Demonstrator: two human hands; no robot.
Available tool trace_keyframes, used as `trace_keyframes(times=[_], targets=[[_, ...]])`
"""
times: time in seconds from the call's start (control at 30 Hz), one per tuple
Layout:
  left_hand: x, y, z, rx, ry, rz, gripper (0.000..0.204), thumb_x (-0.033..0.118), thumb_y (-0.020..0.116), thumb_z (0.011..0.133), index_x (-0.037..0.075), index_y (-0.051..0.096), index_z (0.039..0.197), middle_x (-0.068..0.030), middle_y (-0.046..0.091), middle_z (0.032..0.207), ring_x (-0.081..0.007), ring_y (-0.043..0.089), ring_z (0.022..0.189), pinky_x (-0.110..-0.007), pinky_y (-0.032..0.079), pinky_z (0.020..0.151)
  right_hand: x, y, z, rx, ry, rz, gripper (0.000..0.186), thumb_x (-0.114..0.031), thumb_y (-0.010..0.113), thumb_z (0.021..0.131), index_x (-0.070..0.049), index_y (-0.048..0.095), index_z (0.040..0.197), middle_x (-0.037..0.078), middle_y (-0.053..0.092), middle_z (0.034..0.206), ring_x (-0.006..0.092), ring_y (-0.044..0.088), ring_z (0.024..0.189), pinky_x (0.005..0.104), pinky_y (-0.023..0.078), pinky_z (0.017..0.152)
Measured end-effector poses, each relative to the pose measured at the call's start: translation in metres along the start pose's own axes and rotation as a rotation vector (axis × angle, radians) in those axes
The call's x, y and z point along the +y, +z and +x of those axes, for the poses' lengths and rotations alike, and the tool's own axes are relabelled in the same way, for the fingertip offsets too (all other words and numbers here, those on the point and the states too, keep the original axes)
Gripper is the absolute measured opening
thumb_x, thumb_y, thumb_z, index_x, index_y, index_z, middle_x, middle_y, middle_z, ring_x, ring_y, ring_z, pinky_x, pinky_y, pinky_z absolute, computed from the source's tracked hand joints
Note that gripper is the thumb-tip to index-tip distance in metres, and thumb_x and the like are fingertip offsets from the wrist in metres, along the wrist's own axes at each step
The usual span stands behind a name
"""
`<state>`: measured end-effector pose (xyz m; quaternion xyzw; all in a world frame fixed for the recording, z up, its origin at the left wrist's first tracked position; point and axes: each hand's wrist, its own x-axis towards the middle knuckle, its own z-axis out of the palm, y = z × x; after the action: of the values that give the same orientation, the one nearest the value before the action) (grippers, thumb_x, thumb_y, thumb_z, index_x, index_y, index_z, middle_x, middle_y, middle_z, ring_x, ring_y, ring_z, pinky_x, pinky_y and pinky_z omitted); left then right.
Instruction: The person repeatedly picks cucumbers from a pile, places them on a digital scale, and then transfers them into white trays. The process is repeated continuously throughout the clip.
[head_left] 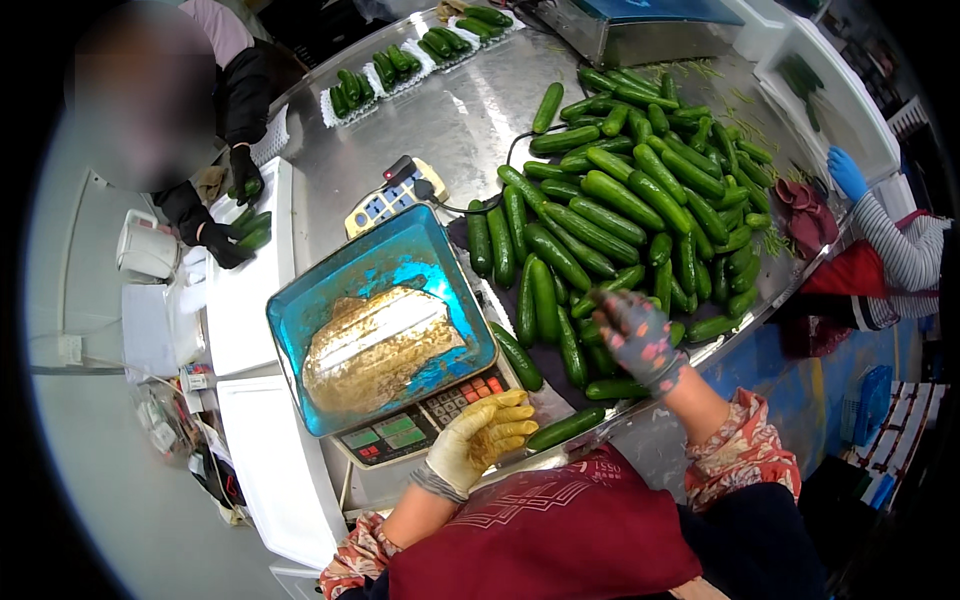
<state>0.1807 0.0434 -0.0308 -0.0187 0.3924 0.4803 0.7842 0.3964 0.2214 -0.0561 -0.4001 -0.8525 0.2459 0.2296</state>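
My left hand [482, 440], in a white glove with yellow fingers, is open, fingers stretched out and nothing in them. It is beside the keypad [465, 397] of a weighing scale with a blue, stained tray [285, 320]. A single cucumber [566, 429] lies close to its fingertips at the table's near edge. Over the near side of a big heap of cucumbers [625, 200] reaches my right hand [640, 340], in a grey glove with pink spots. Its fingers are smeared by motion, so I cannot make out whether they grip a cucumber.
Cucumber bundles in white foam nets [395, 68] line the far edge of the metal table [470, 110]. A power strip [395, 195] lies behind the scale. White foam boxes [285, 470] stand left, where a black-gloved co-worker holds cucumbers. A blue-gloved hand [846, 174] is at right.
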Motion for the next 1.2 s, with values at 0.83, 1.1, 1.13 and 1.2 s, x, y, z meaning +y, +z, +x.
trace_keyframes(times=[0.83,1.1,1.13,1.2], targets=[[-0.025,0.008,0.019,-0.159,0.016,0.118,0.017,0.012,0.062,0.082,0.004,0.054,0.093,-0.0095,0.057,0.080,-0.0207,0.057,0.078,-0.033,0.046,0.072,-0.015,0.053,0.138,-0.434,0.005,-0.519,0.040,-0.017,0.059,0.077,0.001,0.051,0.112,0.019,0.058,0.105,0.0342,0.062,0.090,0.0417,0.052,0.072],[-0.025,-0.013,0.015,-0.269,0.039,-0.057,0.024,0.013,0.060,0.082,0.004,0.053,0.103,-0.0155,0.058,0.095,-0.0283,0.058,0.091,-0.040,0.046,0.084,-0.018,0.010,0.117,-0.610,-0.030,-0.313,0.051,-0.020,0.068,0.071,-0.004,0.049,0.116,0.019,0.056,0.105,0.0341,0.059,0.094,0.0430,0.049,0.079],[-0.027,-0.016,0.016,-0.317,0.030,-0.082,0.031,0.014,0.059,0.082,0.003,0.053,0.110,-0.0171,0.059,0.102,-0.0297,0.058,0.097,-0.042,0.045,0.088,-0.029,0.003,0.100,-0.503,-0.094,-0.303,0.052,-0.020,0.068,0.070,-0.003,0.049,0.116,0.018,0.056,0.104,0.0337,0.059,0.093,0.0435,0.049,0.078],[-0.016,0.001,0.013,-0.297,-0.001,-0.159,0.050,0.017,0.058,0.083,0.004,0.039,0.127,-0.0187,0.050,0.119,-0.0311,0.051,0.110,-0.044,0.041,0.094,-0.063,-0.021,0.068,-0.441,-0.143,-0.253,0.051,-0.021,0.068,0.070,-0.004,0.050,0.114,0.016,0.056,0.103,0.0322,0.060,0.091,0.0432,0.050,0.075]])
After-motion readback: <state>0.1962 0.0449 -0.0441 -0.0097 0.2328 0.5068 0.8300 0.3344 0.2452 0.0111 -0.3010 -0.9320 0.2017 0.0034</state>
